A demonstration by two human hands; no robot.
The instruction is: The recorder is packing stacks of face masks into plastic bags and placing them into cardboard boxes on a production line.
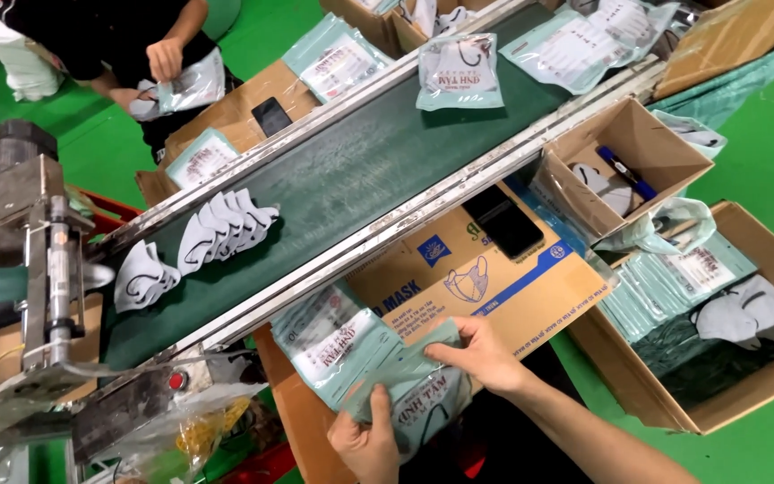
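My left hand [367,444] grips the lower edge of a pale green mask pouch [414,385] at the bottom centre. My right hand [481,354] pinches the same pouch at its top right corner. The pouch lies over a flat cardboard sheet [477,278] printed with a mask drawing. Beside it, to the left, lie more pouches [324,332]. On the dark green conveyor belt [360,170] sit a fanned row of white masks [221,229], a single white mask [141,273] and a filled pouch [459,72].
An open box [727,394] at right holds stacked pouches and white masks. A smaller box [624,161] holds a pen. A black phone [503,220] lies on the cardboard. Another person's hands [159,63] hold a pouch across the belt. A metal machine [33,260] stands left.
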